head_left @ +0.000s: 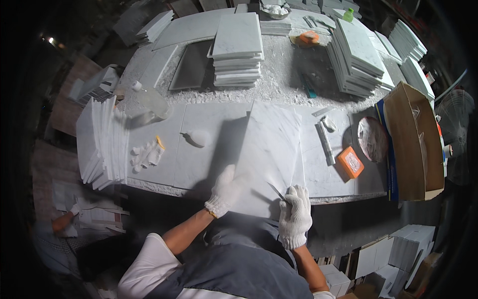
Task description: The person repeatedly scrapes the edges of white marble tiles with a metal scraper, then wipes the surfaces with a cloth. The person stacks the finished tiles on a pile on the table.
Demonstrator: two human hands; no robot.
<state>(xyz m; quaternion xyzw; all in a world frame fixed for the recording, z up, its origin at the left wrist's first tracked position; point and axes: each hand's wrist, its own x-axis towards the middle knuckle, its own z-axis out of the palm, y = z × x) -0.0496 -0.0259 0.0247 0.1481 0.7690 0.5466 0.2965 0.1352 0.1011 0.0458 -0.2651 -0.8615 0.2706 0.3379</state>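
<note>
A white marble tile (271,144) with grey veins lies in front of me, its near end overhanging the table's front edge. Another tile's edge shows beneath it on the right. My left hand (223,192), in a white knitted glove, grips the tile's left edge, its fingertips partly hidden. In the same kind of glove, my right hand (296,217) is closed at the near right corner. From it a thin dark pointed tool, perhaps a blade (275,191), reaches over the tile's surface; its handle is hidden in the fist.
Stacked tiles stand on the dusty table at the left (102,142), back middle (238,50) and right (356,57). Around me lie a white squeeze bottle (196,138), spare gloves (148,153), an orange block (351,162), a round dish (372,139) and a cardboard box (416,144). Someone's gloved hand (74,209) shows far left.
</note>
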